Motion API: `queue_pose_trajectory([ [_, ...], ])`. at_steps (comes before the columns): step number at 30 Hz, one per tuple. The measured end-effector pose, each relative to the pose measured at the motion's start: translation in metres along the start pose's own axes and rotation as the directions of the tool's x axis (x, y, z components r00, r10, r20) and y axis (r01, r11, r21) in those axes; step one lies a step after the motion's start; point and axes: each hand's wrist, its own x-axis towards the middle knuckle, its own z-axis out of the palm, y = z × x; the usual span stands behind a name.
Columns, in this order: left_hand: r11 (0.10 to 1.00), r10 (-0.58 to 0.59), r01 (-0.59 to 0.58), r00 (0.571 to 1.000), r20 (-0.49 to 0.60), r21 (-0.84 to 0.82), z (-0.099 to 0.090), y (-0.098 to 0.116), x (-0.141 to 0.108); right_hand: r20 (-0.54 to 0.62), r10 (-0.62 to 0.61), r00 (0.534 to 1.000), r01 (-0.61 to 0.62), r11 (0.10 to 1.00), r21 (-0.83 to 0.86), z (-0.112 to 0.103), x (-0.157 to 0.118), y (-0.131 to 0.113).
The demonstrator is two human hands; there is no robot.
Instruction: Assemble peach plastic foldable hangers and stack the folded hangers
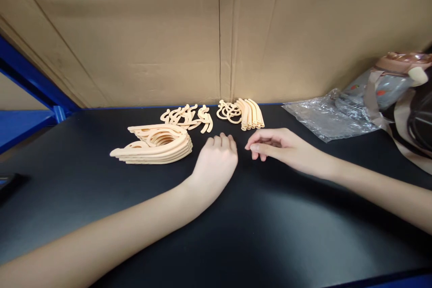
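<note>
My left hand (218, 157) is palm down over the black table, its fingers loosely bent and slightly apart. Nothing shows in it, though its palm is hidden. To its right, my right hand (278, 144) is half curled, with a gap inside the fingers and nothing visible between them. A stack of pale wooden curved pieces (168, 150) lies left of my left hand. Small wooden hook-shaped pieces (184, 117) are spread behind that stack. Beyond the hands are wooden rings (228, 111) and a row of curved wooden strips (251, 113). Neither hand touches these pieces.
A clear plastic bag (327, 114) lies on the black table (216, 243) at the right, beside a bottle (388, 85) with a strap. Cardboard (151, 31) stands along the back. A blue metal frame (33, 76) and a dark object (7, 182) are at the left.
</note>
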Motion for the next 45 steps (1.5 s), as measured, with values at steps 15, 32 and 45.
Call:
queue_pose_trajectory([
  [15,0.989,0.147,-0.149,0.981,-0.127,-0.006,0.006,0.002,-0.006,0.070,-0.213,0.975,0.136,0.315,-0.939,0.027,0.130,-0.026],
  [32,0.930,0.012,-0.039,0.997,-0.074,-0.367,-0.044,-0.156,-0.043,-0.073,-0.475,0.877,0.149,0.413,-0.899,-0.012,0.102,-0.020],
  [45,0.880,-0.070,0.214,0.941,0.331,-0.424,0.005,-0.211,-0.070,-0.091,-0.338,0.937,0.215,0.760,-0.613,-0.001,-0.030,0.014],
])
